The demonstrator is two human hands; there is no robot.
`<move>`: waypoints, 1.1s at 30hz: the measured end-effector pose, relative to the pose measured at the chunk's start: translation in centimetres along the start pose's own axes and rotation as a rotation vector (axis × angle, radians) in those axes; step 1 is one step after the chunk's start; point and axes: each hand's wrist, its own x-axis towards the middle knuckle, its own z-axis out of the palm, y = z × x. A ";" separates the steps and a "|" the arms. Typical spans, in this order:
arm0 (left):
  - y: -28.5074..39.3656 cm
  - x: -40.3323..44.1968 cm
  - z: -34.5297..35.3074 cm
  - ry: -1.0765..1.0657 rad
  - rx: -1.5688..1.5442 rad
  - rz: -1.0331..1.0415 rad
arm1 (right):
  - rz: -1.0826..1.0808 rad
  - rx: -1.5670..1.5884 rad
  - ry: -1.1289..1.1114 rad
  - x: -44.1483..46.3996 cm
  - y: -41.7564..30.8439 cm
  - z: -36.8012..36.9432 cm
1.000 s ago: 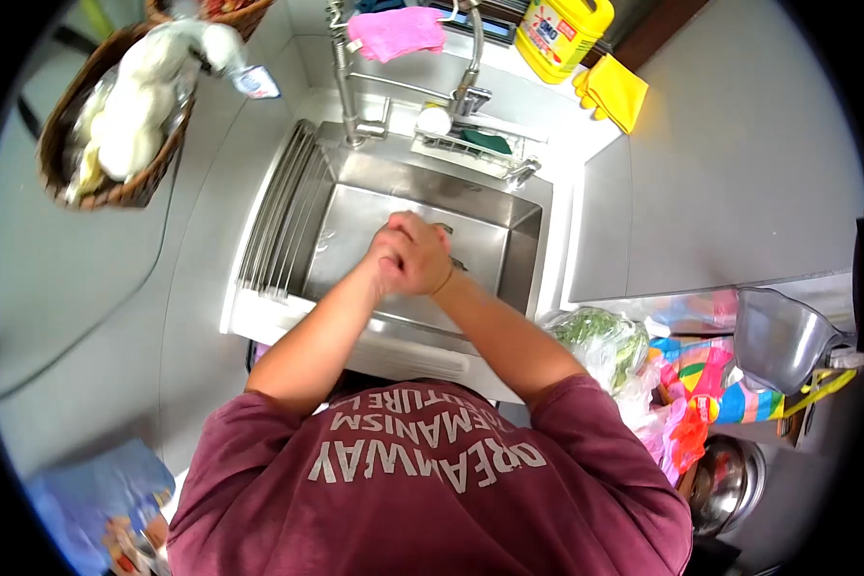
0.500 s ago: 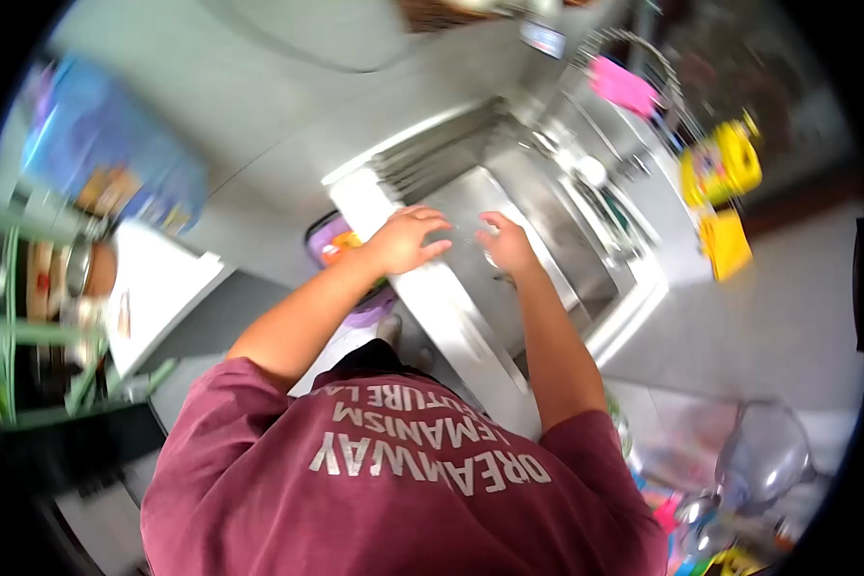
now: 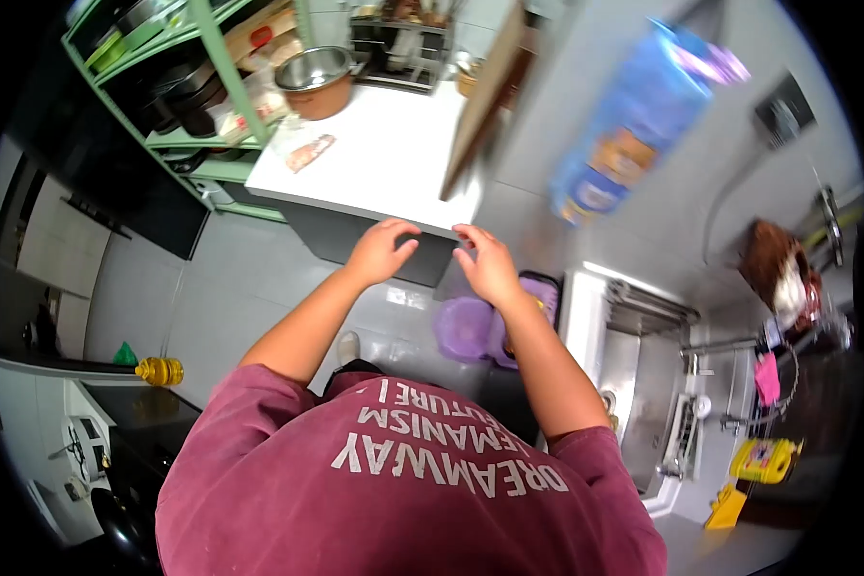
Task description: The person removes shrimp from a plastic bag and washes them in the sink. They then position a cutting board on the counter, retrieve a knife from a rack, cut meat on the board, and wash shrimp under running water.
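Observation:
My left hand (image 3: 380, 253) hangs in the air before the front edge of a white counter (image 3: 384, 158). Its fingers are loosely curved and apart, with nothing in them. Close by on the right, my right hand (image 3: 488, 266) is also open and bare, thumb and fingers turned toward the left one. A gap separates the two. Below my right forearm is a purple bin (image 3: 465, 328), partly hidden by the arm. On the counter lies a small clear packet (image 3: 310, 152), and behind it a metal bowl (image 3: 314, 69) rests on a brown pot.
The steel sink (image 3: 634, 384) is on the right, with a yellow bottle (image 3: 766, 460) beyond it. A wooden board (image 3: 485, 106) leans at the counter's right end. A blue bag (image 3: 634, 120) hangs on the wall. Green shelves (image 3: 226, 77) stand at left; an oil bottle (image 3: 159, 372) is lower left.
My view and body have turned left, from the sink to the white counter. Both hands have left the sink area and now hover at the counter's front, still empty.

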 end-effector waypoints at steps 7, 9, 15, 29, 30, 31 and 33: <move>-22.1 -0.4 -14.0 0.298 0.002 -0.460 | 0.033 0.072 -0.200 14.2 -7.3 16.4; -25.5 0.9 -17.0 0.310 -0.020 -0.558 | 0.019 0.077 -0.156 17.4 -8.2 18.3; -36.5 6.4 -17.9 0.395 -0.230 -0.791 | 0.111 0.074 -0.151 23.4 -8.2 22.0; -40.6 16.5 -14.7 0.557 -0.405 -0.907 | 0.191 0.204 -0.064 30.2 -1.9 22.1; -38.1 16.4 -15.8 0.447 -0.246 -0.856 | 0.181 0.191 -0.027 30.6 -1.9 21.3; -36.0 16.1 -16.4 0.337 -0.089 -0.794 | 0.172 0.175 0.016 30.9 -2.0 20.4; -34.8 15.2 -16.2 0.262 0.043 -0.538 | 0.184 0.121 0.115 31.5 -2.5 17.8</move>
